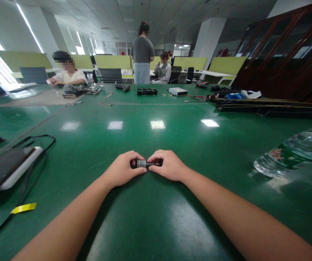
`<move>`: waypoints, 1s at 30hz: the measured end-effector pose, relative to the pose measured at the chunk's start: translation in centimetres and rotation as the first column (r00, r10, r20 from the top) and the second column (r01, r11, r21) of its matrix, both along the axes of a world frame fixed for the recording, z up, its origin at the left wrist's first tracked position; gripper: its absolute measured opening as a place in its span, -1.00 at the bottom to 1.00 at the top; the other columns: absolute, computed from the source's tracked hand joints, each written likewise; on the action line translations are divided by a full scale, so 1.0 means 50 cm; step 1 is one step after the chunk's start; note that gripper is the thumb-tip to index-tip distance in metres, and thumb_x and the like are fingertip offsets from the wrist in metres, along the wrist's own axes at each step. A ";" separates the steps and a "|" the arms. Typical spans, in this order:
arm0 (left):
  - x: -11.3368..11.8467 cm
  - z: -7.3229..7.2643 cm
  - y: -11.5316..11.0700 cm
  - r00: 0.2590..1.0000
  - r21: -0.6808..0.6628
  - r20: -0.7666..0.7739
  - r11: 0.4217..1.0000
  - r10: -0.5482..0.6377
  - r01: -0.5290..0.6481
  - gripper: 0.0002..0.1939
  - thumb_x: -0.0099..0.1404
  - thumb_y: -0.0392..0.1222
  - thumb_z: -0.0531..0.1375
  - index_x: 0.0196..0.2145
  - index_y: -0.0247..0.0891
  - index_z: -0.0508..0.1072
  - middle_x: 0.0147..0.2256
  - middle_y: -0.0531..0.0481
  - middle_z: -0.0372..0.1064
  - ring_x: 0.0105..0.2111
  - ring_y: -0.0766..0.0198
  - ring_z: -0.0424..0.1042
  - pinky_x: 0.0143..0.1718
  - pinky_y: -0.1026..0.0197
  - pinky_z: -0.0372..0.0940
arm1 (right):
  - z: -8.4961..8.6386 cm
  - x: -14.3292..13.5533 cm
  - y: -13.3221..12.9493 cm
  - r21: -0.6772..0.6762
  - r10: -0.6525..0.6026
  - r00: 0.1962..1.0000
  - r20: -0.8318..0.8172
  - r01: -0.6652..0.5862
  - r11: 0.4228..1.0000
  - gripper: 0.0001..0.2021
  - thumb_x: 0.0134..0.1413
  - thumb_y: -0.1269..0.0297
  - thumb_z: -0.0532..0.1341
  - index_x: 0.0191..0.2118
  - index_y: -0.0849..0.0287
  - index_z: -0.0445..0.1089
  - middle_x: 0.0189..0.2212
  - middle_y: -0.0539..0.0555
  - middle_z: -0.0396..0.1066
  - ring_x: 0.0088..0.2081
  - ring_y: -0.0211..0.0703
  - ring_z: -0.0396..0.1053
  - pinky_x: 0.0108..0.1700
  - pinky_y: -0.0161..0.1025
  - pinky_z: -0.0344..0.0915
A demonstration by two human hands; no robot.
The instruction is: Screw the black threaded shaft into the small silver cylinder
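Observation:
Over the green table (134, 206), my left hand (123, 166) is closed around a small silver cylinder with a dark end, which looks like a small motor (141, 164). A thin ribbed shaft (151, 164) sticks out of its right side. My right hand (171, 166) pinches that shaft between thumb and fingers. Both hands are close together, thumbs toward me, and the part lies level between them. The fingers hide the cylinder's left end and some of the shaft.
At the left lies a phone (3, 166) on a white block, beside a black cable (27, 181) with a yellow tag (24, 208). A water bottle (292, 154) lies at the right. Electronic parts and a black battery-like pack (147, 91) line the far edge. Several people are beyond.

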State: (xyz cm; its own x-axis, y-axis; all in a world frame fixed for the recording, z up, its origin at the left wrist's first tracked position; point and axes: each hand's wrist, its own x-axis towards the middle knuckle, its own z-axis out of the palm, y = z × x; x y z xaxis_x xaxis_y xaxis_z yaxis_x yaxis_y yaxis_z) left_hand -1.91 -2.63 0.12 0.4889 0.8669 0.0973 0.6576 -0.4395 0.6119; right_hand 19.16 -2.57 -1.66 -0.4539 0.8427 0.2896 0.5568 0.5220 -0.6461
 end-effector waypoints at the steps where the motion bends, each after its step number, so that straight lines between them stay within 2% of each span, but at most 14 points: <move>1: 0.000 0.000 0.000 1.000 -0.001 0.002 1.000 -0.002 0.002 -0.74 0.15 -0.07 0.30 -0.22 -0.22 0.52 -0.34 0.02 0.41 -0.34 0.22 0.37 -0.31 0.22 0.23 | 0.000 0.001 0.000 -0.002 -0.001 1.000 -0.001 0.001 1.000 -0.86 -0.07 0.37 0.33 -0.30 0.16 0.54 -0.42 0.01 0.47 -0.37 -0.25 0.35 -0.28 -0.29 0.24; 10: 0.000 0.000 0.002 1.000 -0.001 0.014 1.000 -0.006 0.006 -0.74 0.15 -0.08 0.30 -0.22 -0.22 0.52 -0.35 0.03 0.40 -0.35 0.23 0.37 -0.31 0.22 0.24 | 0.001 0.005 0.002 -0.043 -0.009 1.000 -0.017 0.008 0.999 -0.87 -0.10 0.41 0.32 -0.33 0.16 0.53 -0.42 -0.01 0.47 -0.39 -0.27 0.35 -0.30 -0.31 0.24; 30: -0.006 -0.001 0.004 1.000 0.040 0.025 0.999 -0.016 0.015 -0.75 0.13 -0.10 0.33 -0.23 -0.22 0.52 -0.35 0.04 0.40 -0.34 0.25 0.38 -0.28 0.22 0.26 | 0.008 0.006 0.002 0.042 -0.051 0.998 0.039 0.050 0.998 -0.87 -0.14 0.44 0.34 -0.36 0.15 0.53 -0.41 0.01 0.45 -0.32 -0.20 0.32 -0.23 -0.26 0.23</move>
